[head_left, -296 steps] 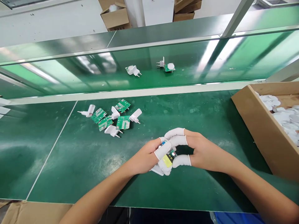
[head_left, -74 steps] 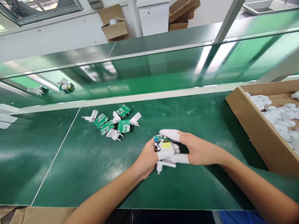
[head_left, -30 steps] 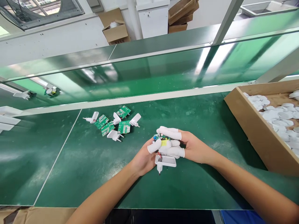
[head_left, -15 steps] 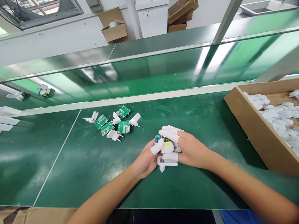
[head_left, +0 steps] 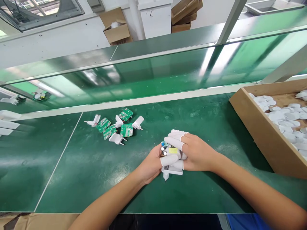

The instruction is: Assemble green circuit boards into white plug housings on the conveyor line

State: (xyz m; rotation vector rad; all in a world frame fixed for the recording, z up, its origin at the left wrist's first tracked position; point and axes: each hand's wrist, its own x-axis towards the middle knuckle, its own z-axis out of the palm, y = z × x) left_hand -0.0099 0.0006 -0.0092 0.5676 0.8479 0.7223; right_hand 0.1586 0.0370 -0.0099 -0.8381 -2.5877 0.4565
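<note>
The left hand (head_left: 150,163) and the right hand (head_left: 198,156) are both clenched around one assembly, near the middle of the green worktop (head_left: 72,179) and closer to its front edge. Between them are a green circuit board (head_left: 165,144), with small cylindrical capacitors (head_left: 163,151) and a yellow label (head_left: 173,150), and a white plug housing (head_left: 174,172), whose one visible prong (head_left: 165,179) points toward the front edge. The fingers hide most of the board, so how it sits against the housing cannot be told. White finger cots (head_left: 176,134) cover the fingers of both hands; the right hand lies over the top of the assembly, and the left cups it from the side.

Toward the worktop's back edge, well apart from the hands, lie four loose green boards (head_left: 103,124) and four white housings (head_left: 137,123), jumbled together. At the right edge, a cardboard tray (head_left: 261,134), cut off by the frame, holds many overlapping white discs (head_left: 285,116), too many to count. Three white pieces (head_left: 7,119) are cut off at the left edge. On the glossy green panel (head_left: 168,68) beyond, two small shapes (head_left: 39,95) at far left are hard to make out.
</note>
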